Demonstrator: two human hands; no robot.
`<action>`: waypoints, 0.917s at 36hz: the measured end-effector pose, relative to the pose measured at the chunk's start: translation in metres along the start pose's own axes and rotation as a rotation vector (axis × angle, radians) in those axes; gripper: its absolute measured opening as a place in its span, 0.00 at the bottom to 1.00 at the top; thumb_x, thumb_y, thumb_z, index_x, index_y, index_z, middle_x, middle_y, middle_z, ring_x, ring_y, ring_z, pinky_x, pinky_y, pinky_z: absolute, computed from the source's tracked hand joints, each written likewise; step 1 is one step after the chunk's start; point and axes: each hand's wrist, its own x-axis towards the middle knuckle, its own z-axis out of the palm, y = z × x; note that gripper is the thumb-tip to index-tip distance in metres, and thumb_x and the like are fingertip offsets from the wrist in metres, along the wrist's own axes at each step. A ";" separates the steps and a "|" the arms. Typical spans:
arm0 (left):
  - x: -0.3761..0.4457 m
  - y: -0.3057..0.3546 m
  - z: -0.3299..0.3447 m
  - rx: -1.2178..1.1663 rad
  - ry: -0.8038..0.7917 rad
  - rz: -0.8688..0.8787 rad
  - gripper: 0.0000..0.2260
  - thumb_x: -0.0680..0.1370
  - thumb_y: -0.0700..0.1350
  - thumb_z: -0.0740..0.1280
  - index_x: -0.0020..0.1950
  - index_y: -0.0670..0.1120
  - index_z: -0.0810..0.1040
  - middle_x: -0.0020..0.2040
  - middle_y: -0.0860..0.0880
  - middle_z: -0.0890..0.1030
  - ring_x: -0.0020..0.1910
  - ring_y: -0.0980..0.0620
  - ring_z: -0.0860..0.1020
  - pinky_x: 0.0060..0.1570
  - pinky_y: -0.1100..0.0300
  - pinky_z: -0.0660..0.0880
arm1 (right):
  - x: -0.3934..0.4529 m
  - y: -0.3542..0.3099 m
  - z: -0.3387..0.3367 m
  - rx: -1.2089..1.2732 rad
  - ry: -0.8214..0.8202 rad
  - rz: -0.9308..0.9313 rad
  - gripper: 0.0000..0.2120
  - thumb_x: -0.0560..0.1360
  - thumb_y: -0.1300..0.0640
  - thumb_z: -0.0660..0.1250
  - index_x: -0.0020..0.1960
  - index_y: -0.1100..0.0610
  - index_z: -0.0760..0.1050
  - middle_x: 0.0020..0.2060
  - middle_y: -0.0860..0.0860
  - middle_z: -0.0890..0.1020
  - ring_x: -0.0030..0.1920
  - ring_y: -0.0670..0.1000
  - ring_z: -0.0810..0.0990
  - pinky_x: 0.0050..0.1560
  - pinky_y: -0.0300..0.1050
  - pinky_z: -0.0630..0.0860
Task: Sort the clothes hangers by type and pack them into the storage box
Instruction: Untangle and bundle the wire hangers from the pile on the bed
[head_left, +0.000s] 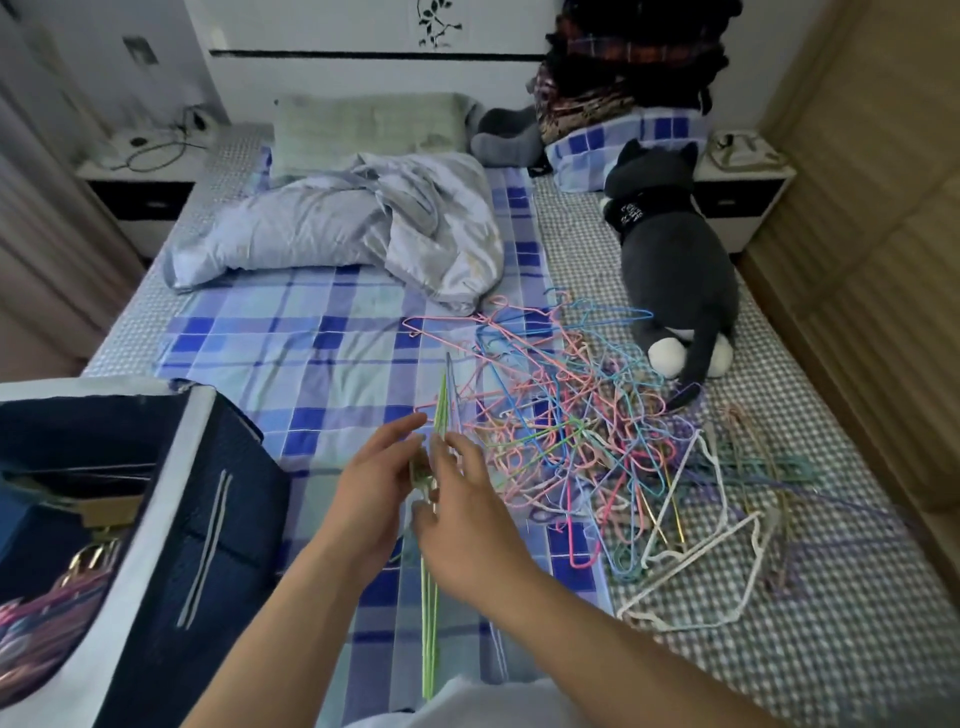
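Held bundle: green hangers (430, 577), edge-on above the bed (332, 332), between both hands.
Left hand (371, 491): fingers curled round the bundle near the hooks.
Right hand (462, 525): fingers loosely bent, touching the same bundle; a firm pinch cannot be told.
Pile (576, 441): tangled hangers, right of the hands.
Storage box (171, 499): left, open.
Handling: likely light, springy, snag-prone; gripping near the hooks seems best.

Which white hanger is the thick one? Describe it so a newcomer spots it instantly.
Start at the tangled pile of thin pink and blue wire hangers on the bed's right half. Just beyond the pile's near right edge, on the grey checked sheet, lies the chunky white plastic hanger. It is far thicker than the wire ones.
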 end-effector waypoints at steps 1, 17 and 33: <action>0.003 -0.003 -0.003 0.001 0.012 -0.009 0.11 0.82 0.41 0.64 0.63 0.50 0.80 0.51 0.40 0.86 0.52 0.43 0.84 0.60 0.48 0.76 | -0.001 -0.004 0.003 -0.039 -0.051 -0.023 0.27 0.79 0.56 0.62 0.75 0.49 0.60 0.76 0.42 0.50 0.62 0.57 0.78 0.59 0.56 0.76; 0.027 -0.030 -0.108 0.090 0.280 -0.037 0.14 0.81 0.31 0.61 0.61 0.42 0.81 0.37 0.43 0.80 0.40 0.46 0.82 0.58 0.54 0.74 | 0.047 0.188 0.024 0.317 -0.233 0.751 0.06 0.79 0.60 0.62 0.51 0.52 0.75 0.46 0.51 0.79 0.43 0.54 0.80 0.45 0.49 0.77; -0.004 -0.067 -0.159 0.199 0.506 -0.116 0.12 0.83 0.33 0.60 0.53 0.42 0.83 0.33 0.45 0.80 0.24 0.56 0.72 0.23 0.69 0.67 | 0.168 0.220 0.030 0.908 0.139 1.004 0.03 0.82 0.63 0.59 0.54 0.60 0.71 0.49 0.55 0.74 0.55 0.54 0.75 0.64 0.49 0.71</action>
